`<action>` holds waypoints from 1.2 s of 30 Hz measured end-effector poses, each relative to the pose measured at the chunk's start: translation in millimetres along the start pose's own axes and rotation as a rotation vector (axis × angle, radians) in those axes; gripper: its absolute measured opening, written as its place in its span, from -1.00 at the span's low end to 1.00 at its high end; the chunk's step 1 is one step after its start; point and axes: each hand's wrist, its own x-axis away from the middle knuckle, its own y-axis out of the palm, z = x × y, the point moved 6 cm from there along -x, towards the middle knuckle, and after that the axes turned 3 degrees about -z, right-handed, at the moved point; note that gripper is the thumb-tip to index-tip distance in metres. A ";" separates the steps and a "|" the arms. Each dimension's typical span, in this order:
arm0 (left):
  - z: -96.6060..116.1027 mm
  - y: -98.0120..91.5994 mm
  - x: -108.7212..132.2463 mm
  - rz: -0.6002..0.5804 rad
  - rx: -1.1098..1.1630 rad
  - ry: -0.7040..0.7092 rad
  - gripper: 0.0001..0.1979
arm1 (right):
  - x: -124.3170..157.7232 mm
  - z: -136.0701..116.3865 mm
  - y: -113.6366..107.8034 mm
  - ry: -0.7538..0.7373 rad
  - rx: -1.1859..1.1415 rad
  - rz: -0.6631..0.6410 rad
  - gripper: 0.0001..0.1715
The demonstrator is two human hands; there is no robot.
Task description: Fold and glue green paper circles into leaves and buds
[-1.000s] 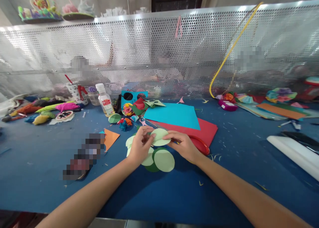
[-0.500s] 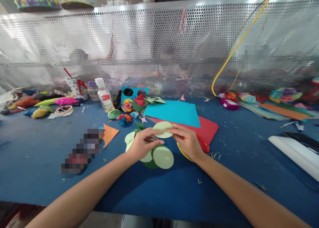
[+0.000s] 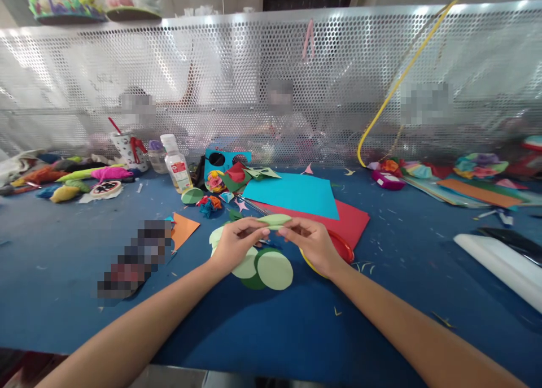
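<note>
Between my two hands is a light green paper circle (image 3: 274, 221), bent into a curve with its near edge turned up. My left hand (image 3: 237, 242) pinches its left side between thumb and fingers. On the right side, my right hand (image 3: 312, 242) grips it the same way. Below them on the blue table lie several loose paper circles, among them a pale green circle (image 3: 275, 269) overlapping a dark green circle (image 3: 253, 280). More pale green paper is partly hidden behind my left hand. A red and yellow ring-shaped thing (image 3: 342, 247) is partly covered by my right hand.
Behind my hands lie a bright blue sheet (image 3: 292, 193) and a red sheet (image 3: 355, 221). A clear bottle (image 3: 176, 165) stands at the back left, near a spotted cup (image 3: 127, 151). A white long object (image 3: 499, 269) lies at right. A perforated metal screen (image 3: 237, 66) closes off the back.
The light green circle, nearly flat before, is now bent upward. Both thumbs have come up against its near edge, and the fingers have closed on it.
</note>
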 end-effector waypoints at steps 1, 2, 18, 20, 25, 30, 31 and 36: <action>-0.3 -0.6 -0.1 0.015 -0.003 -0.003 -0.78 | 0.3 0.2 -1.5 -0.002 0.007 0.029 -0.78; -0.4 -1.1 -0.2 0.028 -0.009 -0.004 -0.78 | 0.6 0.4 -2.1 -0.005 0.009 0.046 -0.77; -9.8 5.0 -1.4 0.041 0.237 -0.070 -0.62 | 7.6 -0.9 13.0 0.076 -0.177 0.042 -0.50; -10.4 5.9 -2.0 0.018 0.255 -0.070 -0.62 | 7.5 -0.5 13.3 0.085 -0.168 0.040 -0.49; -11.0 8.1 -2.1 -0.021 0.263 -0.091 -0.65 | 7.5 1.4 12.3 0.095 -0.124 0.049 -0.52; -10.0 7.4 -1.4 -0.017 0.250 -0.112 -0.63 | 7.2 4.1 12.0 0.085 -0.111 0.044 -0.55; -9.9 6.9 -1.4 -0.013 0.238 -0.118 -0.62 | 7.1 4.7 11.6 0.084 -0.094 0.045 -0.58; -12.6 5.3 -1.1 -0.004 0.144 -0.178 -0.57 | 6.4 7.4 8.9 0.070 0.023 0.052 -0.71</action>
